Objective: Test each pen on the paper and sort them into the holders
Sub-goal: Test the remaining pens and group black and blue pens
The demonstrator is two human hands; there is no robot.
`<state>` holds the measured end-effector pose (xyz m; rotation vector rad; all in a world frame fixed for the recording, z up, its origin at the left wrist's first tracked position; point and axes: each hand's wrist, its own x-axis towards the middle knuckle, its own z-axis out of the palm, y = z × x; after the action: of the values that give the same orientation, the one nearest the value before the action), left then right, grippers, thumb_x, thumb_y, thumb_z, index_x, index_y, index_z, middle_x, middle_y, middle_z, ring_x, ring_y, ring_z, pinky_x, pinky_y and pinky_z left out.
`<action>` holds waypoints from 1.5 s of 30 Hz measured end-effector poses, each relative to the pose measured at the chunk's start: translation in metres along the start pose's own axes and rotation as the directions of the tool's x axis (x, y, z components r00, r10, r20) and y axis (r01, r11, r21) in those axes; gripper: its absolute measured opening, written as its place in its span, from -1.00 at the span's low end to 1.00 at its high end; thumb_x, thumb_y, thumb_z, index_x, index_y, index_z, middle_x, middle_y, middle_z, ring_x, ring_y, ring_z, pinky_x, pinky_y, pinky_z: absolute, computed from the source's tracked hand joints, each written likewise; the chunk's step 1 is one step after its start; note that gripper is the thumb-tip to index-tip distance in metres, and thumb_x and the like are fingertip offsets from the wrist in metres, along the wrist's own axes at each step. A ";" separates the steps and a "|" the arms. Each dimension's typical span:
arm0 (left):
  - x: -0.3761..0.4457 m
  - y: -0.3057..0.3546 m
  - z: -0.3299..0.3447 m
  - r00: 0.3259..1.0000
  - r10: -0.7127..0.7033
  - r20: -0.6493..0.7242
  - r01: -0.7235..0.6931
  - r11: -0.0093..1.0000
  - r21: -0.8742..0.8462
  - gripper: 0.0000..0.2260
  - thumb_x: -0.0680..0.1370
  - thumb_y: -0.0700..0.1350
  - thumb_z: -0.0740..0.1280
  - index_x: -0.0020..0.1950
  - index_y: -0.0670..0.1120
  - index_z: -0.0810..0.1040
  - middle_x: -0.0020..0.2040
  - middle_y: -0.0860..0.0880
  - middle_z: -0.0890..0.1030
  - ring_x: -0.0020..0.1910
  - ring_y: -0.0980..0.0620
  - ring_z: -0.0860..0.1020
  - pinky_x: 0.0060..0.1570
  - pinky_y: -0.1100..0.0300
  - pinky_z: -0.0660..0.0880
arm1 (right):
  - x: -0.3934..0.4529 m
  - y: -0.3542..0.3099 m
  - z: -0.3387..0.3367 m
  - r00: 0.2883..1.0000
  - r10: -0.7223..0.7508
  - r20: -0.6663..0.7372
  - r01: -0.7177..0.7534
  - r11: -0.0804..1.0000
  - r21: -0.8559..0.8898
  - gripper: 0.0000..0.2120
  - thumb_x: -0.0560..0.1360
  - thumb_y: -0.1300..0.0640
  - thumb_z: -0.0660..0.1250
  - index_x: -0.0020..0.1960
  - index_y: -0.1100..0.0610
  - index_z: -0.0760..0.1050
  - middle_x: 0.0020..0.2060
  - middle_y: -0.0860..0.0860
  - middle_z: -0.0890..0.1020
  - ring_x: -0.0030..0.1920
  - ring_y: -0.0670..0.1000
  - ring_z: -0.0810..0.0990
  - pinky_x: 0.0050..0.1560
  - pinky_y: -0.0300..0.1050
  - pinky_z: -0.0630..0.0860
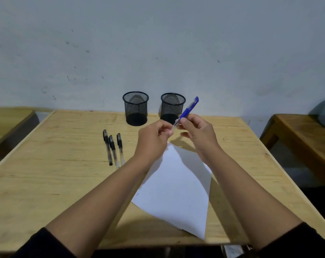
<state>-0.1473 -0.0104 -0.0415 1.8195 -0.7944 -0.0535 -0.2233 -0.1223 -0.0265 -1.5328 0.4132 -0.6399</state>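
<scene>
Above the far part of the table (pixel 68 183), a little short of its back edge and over the top corner of the paper (pixel 176 183), a blue pen (pixel 188 110) is held aslant in the air, its capped clip end pointing up and away towards the wall, its clear barrel running down into the fingers; the right hand (pixel 197 131) pinches the barrel between thumb and fingertips, and the left hand (pixel 154 138) is curled with its fingertips closed on the lower, writing end, so both hands are clamped on the one pen; whether the tip is bare or covered cannot be told, for the left fingers hide it. The step looks to be readying this pen for its test stroke; done well, the left hand would let go once the tip is free, the right would turn the pen point-down and draw a short, light line on a bare part of the sheet, with the left flattening the paper so it does not slide. Three black pens (pixel 112 147) lie side by side left of the sheet, near the middle of the table, untested as far as one can judge. Two black mesh holders stand at the back edge, the left holder (pixel 136 108) and the right holder (pixel 172 107) close together but apart; both appear empty, so the sorting seems barely begun.
</scene>
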 end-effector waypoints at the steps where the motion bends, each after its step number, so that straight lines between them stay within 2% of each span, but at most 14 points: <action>1: -0.004 0.003 -0.004 1.000 -0.006 0.005 0.006 1.000 -0.026 -0.92 0.48 -0.20 0.36 -0.09 -0.05 0.62 -0.25 0.08 0.60 -0.31 0.32 0.52 -0.30 0.51 0.42 | -0.004 -0.003 0.003 1.000 -0.020 0.010 0.020 0.999 -0.040 -0.88 0.53 0.21 0.26 -0.16 0.09 0.51 -0.19 -0.05 0.67 -0.16 -0.07 0.62 -0.22 -0.27 0.51; 6: -0.009 0.018 -0.032 0.995 -0.011 -0.103 0.001 0.996 -0.092 -0.78 0.50 -0.12 0.35 0.14 -0.05 0.54 -0.07 0.10 0.59 -0.17 0.36 0.51 -0.17 0.62 0.36 | -0.023 -0.016 0.011 0.990 -0.078 0.114 0.105 0.964 -0.246 -0.94 0.52 0.24 0.24 -0.08 0.21 0.48 -0.30 -0.05 0.64 -0.32 -0.18 0.55 -0.28 -0.36 0.43; 9: -0.008 0.022 -0.049 0.995 -0.025 -0.096 0.011 0.990 -0.143 -0.73 0.52 -0.11 0.31 0.22 0.02 0.50 0.00 0.07 0.62 -0.06 0.15 0.59 0.06 0.38 0.47 | -0.034 -0.019 0.017 0.974 -0.071 0.215 0.148 0.919 -0.367 -0.93 0.50 0.23 0.28 -0.11 0.18 0.54 -0.35 -0.04 0.61 -0.28 -0.07 0.52 -0.21 -0.24 0.42; 11: -0.010 0.021 -0.058 0.999 -0.009 -0.053 0.002 0.992 -0.125 -0.79 0.52 -0.13 0.31 0.13 0.06 0.56 -0.06 0.05 0.65 -0.07 0.05 0.60 0.11 0.12 0.52 | -0.040 -0.022 0.021 0.960 -0.063 0.273 0.169 0.907 -0.385 -0.92 0.50 0.22 0.29 -0.12 0.13 0.55 -0.35 -0.02 0.59 -0.30 -0.08 0.51 -0.30 -0.36 0.38; 14: -0.016 0.016 -0.070 0.997 -0.044 -0.061 0.038 0.995 -0.097 -0.87 0.49 -0.12 0.34 -0.13 0.12 0.61 -0.19 0.07 0.64 -0.13 0.02 0.59 0.07 0.02 0.54 | -0.042 -0.027 0.018 0.950 -0.003 0.313 0.129 0.914 -0.385 -0.93 0.49 0.20 0.33 -0.10 0.12 0.59 -0.34 -0.01 0.61 -0.35 -0.14 0.52 -0.37 -0.41 0.37; 16: -0.021 0.008 -0.075 0.988 -0.104 -0.116 0.091 0.989 -0.113 -0.87 0.48 -0.09 0.36 -0.22 0.14 0.59 -0.23 0.07 0.64 -0.14 0.00 0.61 0.02 0.04 0.54 | -0.040 -0.028 0.011 0.944 0.082 0.321 0.023 0.950 -0.310 -0.91 0.48 0.20 0.35 -0.05 0.17 0.61 -0.32 -0.01 0.64 -0.35 -0.13 0.53 -0.35 -0.34 0.41; 19: -0.026 -0.002 -0.078 0.968 -0.182 -0.173 0.156 0.976 -0.151 -0.87 0.49 -0.09 0.36 -0.24 0.10 0.60 -0.27 0.07 0.64 -0.22 0.07 0.61 -0.12 0.15 0.53 | -0.037 -0.028 0.004 0.941 0.160 0.300 -0.148 0.987 -0.060 -0.92 0.47 0.22 0.35 -0.07 0.16 0.61 -0.31 0.01 0.66 -0.33 -0.08 0.55 -0.32 -0.31 0.44; 22: -0.037 -0.004 -0.075 0.965 -0.207 -0.160 0.181 0.970 -0.165 -0.92 0.49 -0.08 0.36 -0.19 0.03 0.62 -0.27 0.06 0.64 -0.27 0.12 0.59 -0.18 0.27 0.48 | -0.039 -0.020 0.009 0.958 0.168 0.231 -0.195 0.976 0.100 -0.93 0.48 0.24 0.33 -0.07 0.17 0.59 -0.31 0.02 0.66 -0.33 -0.07 0.54 -0.32 -0.32 0.45; 27: -0.054 -0.011 -0.065 0.975 -0.194 -0.112 0.176 0.972 -0.153 -0.90 0.47 -0.09 0.39 -0.23 0.09 0.60 -0.27 0.12 0.64 -0.21 0.11 0.61 -0.19 0.37 0.46 | -0.051 0.002 0.039 0.947 0.155 0.281 -0.180 0.982 0.066 -0.93 0.49 0.25 0.32 -0.13 0.14 0.57 -0.36 -0.01 0.62 -0.36 -0.10 0.52 -0.34 -0.30 0.39; 31: -0.058 -0.010 -0.068 0.982 -0.179 -0.066 0.173 0.982 -0.081 -0.93 0.46 -0.10 0.40 -0.14 0.07 0.64 -0.29 0.16 0.61 -0.34 0.27 0.51 -0.42 0.51 0.34 | -0.050 0.004 0.039 0.953 0.127 0.276 -0.156 0.984 0.087 -0.91 0.51 0.26 0.30 -0.15 0.17 0.55 -0.38 -0.01 0.62 -0.37 -0.11 0.50 -0.35 -0.30 0.37; 36: -0.057 -0.010 -0.076 0.975 -0.223 0.016 0.223 0.974 -0.048 -0.92 0.45 -0.13 0.42 -0.17 0.07 0.65 -0.29 0.05 0.64 -0.38 0.27 0.54 -0.45 0.53 0.33 | -0.052 0.006 0.038 0.938 0.081 0.337 -0.088 0.996 0.006 -0.94 0.49 0.27 0.31 -0.13 0.25 0.53 -0.34 0.07 0.59 -0.36 -0.08 0.48 -0.31 -0.27 0.39; 39: -0.056 -0.021 -0.110 0.953 -0.269 -0.141 0.273 0.962 0.009 -0.90 0.46 -0.14 0.40 -0.19 0.06 0.64 -0.27 0.06 0.65 -0.39 0.31 0.53 -0.28 0.48 0.42 | -0.045 0.004 0.017 0.982 0.051 0.181 -0.077 0.987 0.141 -0.86 0.50 0.32 0.25 -0.22 0.20 0.48 -0.43 0.00 0.55 -0.43 -0.13 0.47 -0.37 -0.33 0.37; 42: -0.058 -0.027 -0.149 0.922 -0.291 -0.255 0.310 0.950 0.039 -0.90 0.47 -0.12 0.39 -0.21 0.08 0.62 -0.18 0.02 0.67 -0.16 0.10 0.62 0.02 0.18 0.52 | -0.035 -0.004 -0.018 0.994 0.051 0.092 -0.069 0.977 0.204 -0.85 0.51 0.32 0.23 -0.23 0.22 0.45 -0.48 -0.03 0.56 -0.46 -0.13 0.48 -0.41 -0.35 0.39; 45: -0.061 -0.017 -0.128 0.970 -0.198 -0.140 0.218 0.965 0.144 -0.94 0.45 -0.14 0.41 -0.13 0.02 0.65 -0.22 0.13 0.63 -0.21 0.21 0.56 -0.15 0.46 0.42 | -0.036 -0.001 -0.005 0.980 0.073 0.187 -0.094 0.990 0.105 -0.89 0.52 0.28 0.26 -0.18 0.22 0.49 -0.43 0.00 0.59 -0.41 -0.09 0.49 -0.40 -0.31 0.42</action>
<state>-0.1350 0.1313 -0.0245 2.0310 -0.5289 -0.0126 -0.2540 -0.1039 -0.0311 -1.4442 0.2949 -0.4445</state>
